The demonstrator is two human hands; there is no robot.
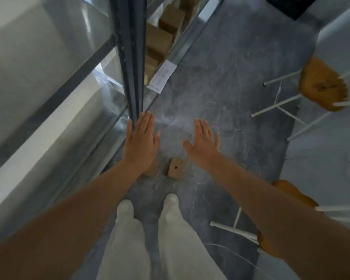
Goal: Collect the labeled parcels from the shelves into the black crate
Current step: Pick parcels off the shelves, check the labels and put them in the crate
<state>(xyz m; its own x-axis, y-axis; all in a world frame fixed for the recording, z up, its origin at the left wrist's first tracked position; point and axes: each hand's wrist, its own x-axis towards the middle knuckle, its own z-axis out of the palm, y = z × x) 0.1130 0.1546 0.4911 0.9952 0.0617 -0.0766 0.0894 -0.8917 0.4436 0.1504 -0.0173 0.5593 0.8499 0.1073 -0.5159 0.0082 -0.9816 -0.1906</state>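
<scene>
Bare forearms (79, 209) fill the bottom of the frame, reaching fwd over pale trousers (127, 249) & white shoes (125, 207). L hand (141, 138), centre frame, is palm down w/ fingers (144, 122) straight & pressed together, thumb out to the side. Its outer edge lies right by the dark shelf post (130, 57); touching or not, can't tell. R hand (204, 142), just right of it, is flat too, fingers close together, thumb spread, holding nothing over the grey floor (220, 77). Btwn the wrists, on the floor ahead of the shoes, lies a small cardboard parcel (176, 168). A 2nd brown piece (151, 170) is half hidden under the L wrist. More cardboard boxes (171, 23) sit in a row on a low shelf, top centre, w/ a paper sheet (163, 75) on the shelf edge. Two wooden-seat stools (321, 85) stand at right.
</scene>
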